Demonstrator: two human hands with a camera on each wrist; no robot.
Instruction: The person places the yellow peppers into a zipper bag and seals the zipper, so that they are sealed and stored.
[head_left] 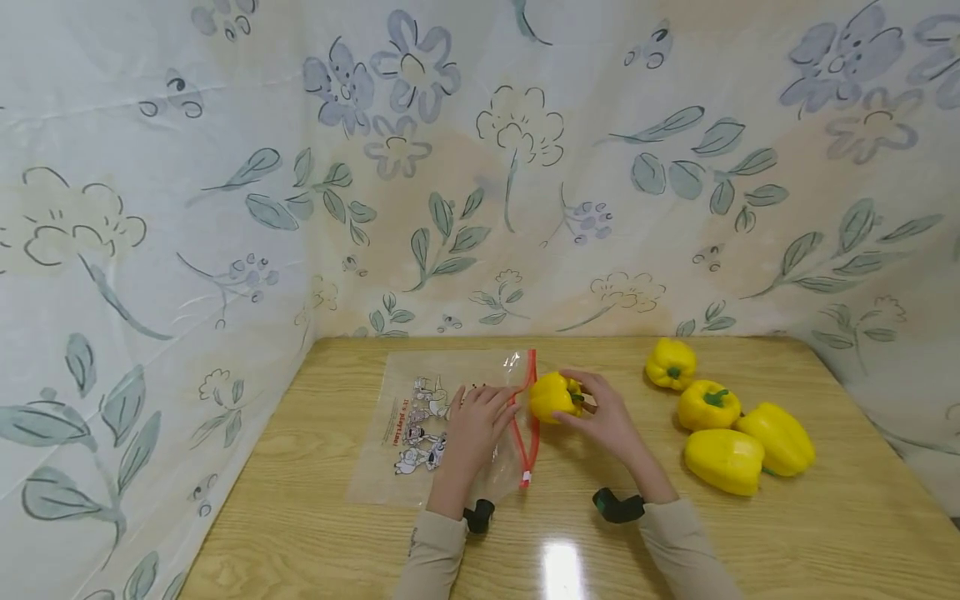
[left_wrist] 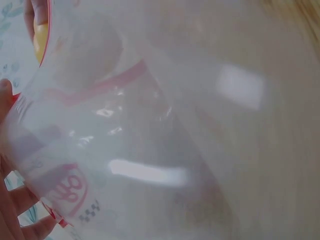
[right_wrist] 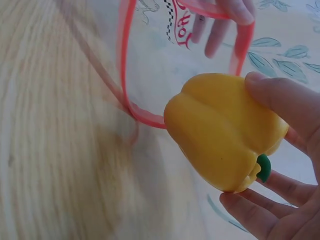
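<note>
A yellow bell pepper with a green stem is gripped by my right hand, thumb on one side and fingers on the other. It stands at the open mouth of a clear zip bag with a red zip edge. My left hand pinches the upper side of the mouth, lifting it. In the left wrist view, the bag fills most of the picture and the left fingers show at its edge. The right wrist view has the pepper in front of the red rim.
Several more yellow bell peppers lie grouped on the right of the wooden table. A flowered cloth hangs behind and at the sides. Printed cartoon figures mark the bag. A dark wrist camera sits by the right wrist.
</note>
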